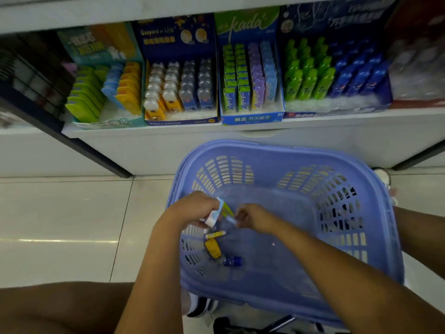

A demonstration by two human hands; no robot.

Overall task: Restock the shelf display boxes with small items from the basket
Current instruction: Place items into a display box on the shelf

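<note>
A lilac plastic basket [361, 237] stands on the floor below the shelf. My left hand [192, 208] is inside it and grips a few small packets [220, 210], light blue and green. My right hand [250, 216] is close beside it, its fingers pinching a small pale blue item [231, 220]. On the basket floor lie a thin yellow packet [215, 235], an orange-yellow item [213, 248] and a small blue item [232, 261]. Display boxes line the shelf: a teal box [106, 92], a dark blue box [179, 92], a "kada" box [250, 92] and a box of green and blue bottles [334, 80].
The white shelf edge [216, 131] runs above the basket. A dark upright post [72, 141] slants at the left. Pale floor tiles [60, 225] lie left of the basket. My knee [60, 309] fills the lower left, and a shoe [199, 307] shows under the basket.
</note>
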